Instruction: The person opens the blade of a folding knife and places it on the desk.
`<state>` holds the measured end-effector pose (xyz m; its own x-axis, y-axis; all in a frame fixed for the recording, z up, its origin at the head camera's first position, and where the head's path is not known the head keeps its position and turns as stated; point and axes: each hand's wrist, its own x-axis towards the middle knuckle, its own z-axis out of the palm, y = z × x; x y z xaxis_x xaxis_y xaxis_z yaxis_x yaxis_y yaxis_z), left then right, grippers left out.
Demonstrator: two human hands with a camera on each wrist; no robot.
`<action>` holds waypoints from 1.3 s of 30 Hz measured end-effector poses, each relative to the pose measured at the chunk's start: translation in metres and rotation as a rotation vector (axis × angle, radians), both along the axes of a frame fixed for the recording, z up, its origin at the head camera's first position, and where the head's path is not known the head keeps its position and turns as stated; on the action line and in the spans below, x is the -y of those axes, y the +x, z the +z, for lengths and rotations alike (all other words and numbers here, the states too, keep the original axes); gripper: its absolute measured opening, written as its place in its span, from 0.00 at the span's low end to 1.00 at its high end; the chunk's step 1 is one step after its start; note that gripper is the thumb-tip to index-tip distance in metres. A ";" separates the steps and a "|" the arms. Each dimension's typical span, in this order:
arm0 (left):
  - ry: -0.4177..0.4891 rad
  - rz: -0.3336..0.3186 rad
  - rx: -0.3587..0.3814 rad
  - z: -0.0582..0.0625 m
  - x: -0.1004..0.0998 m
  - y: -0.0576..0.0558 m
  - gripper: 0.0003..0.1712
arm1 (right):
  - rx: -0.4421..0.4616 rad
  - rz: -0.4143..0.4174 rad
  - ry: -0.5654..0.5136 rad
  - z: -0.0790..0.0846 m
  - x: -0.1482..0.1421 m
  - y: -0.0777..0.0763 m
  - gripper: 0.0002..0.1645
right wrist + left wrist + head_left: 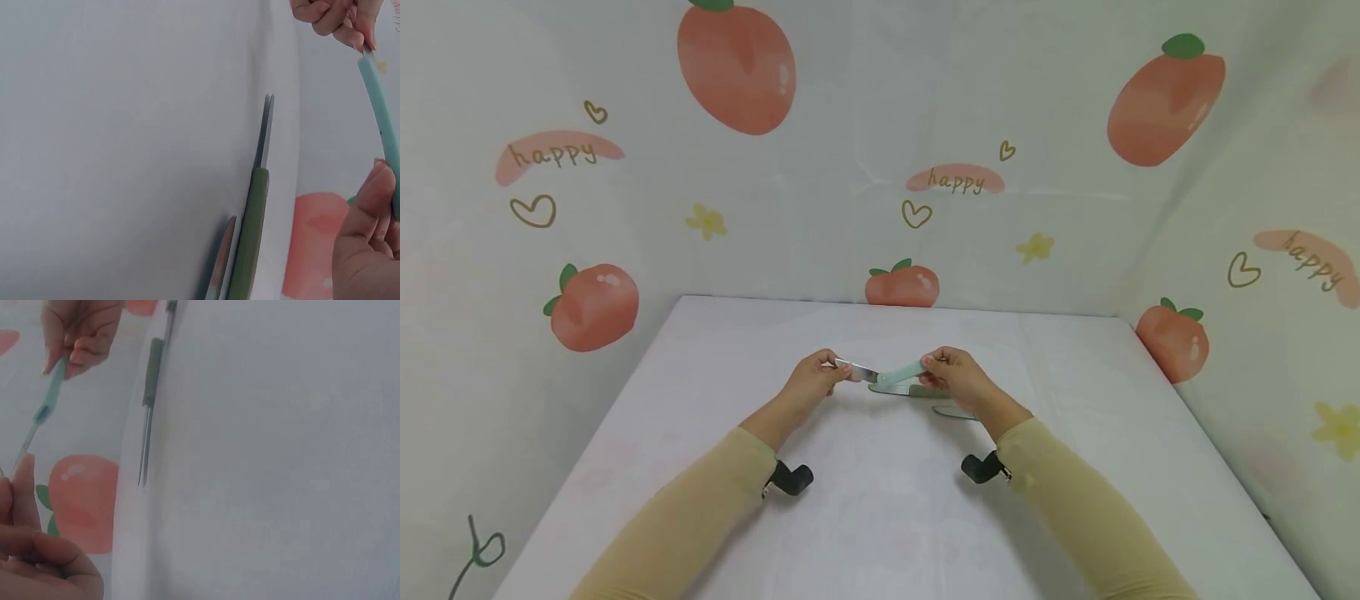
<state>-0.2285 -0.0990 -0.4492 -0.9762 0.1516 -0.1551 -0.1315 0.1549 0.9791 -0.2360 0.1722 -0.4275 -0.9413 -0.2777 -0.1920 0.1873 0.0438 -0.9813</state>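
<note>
A folding knife with a mint-green handle (901, 372) is held up above the table between both hands, its blade (861, 372) swung out at an angle to the handle. The left hand (811, 375) pinches the blade near its tip with thumb and fingers. At the other end, the right hand (961, 379) grips the handle's end. Just beneath lies a second knife with a darker green handle (251, 231), its blade (891, 390) pointing left. Nearer the front, another blade (953, 412) lies on the table, its rear part hidden by the right hand in the head view.
White cloth covers the table (880, 500). Behind and at the sides stand white curtains printed with peaches (902, 285), hearts and flowers. Each wrist bears a black camera mount (793, 478).
</note>
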 end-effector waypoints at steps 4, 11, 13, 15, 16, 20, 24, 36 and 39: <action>0.042 0.074 0.017 -0.002 -0.004 -0.001 0.10 | 0.016 -0.056 -0.059 -0.001 0.004 -0.001 0.09; 0.138 0.182 0.029 -0.005 -0.011 0.000 0.13 | 0.053 -0.145 -0.114 -0.004 0.010 -0.004 0.08; 0.182 0.211 0.033 -0.005 -0.014 0.001 0.15 | 0.063 -0.171 -0.121 -0.005 0.012 -0.004 0.08; 0.234 0.243 0.049 -0.005 -0.017 0.002 0.15 | 0.066 -0.195 -0.131 -0.005 0.014 -0.004 0.09; 0.260 0.258 0.057 -0.006 -0.019 0.003 0.15 | 0.069 -0.207 -0.139 -0.005 0.015 -0.004 0.09; 0.341 0.299 0.093 -0.006 -0.023 0.004 0.12 | 0.082 -0.238 -0.183 -0.006 0.018 -0.005 0.09; 0.356 0.290 0.120 -0.006 -0.022 0.004 0.11 | 0.099 -0.227 -0.208 -0.008 0.017 -0.004 0.09; 0.243 0.135 0.142 -0.007 -0.004 0.005 0.09 | 0.065 -0.092 -0.081 -0.006 0.003 -0.004 0.10; 0.233 0.133 0.142 -0.009 -0.001 0.006 0.08 | 0.053 -0.071 -0.032 -0.007 0.001 -0.003 0.10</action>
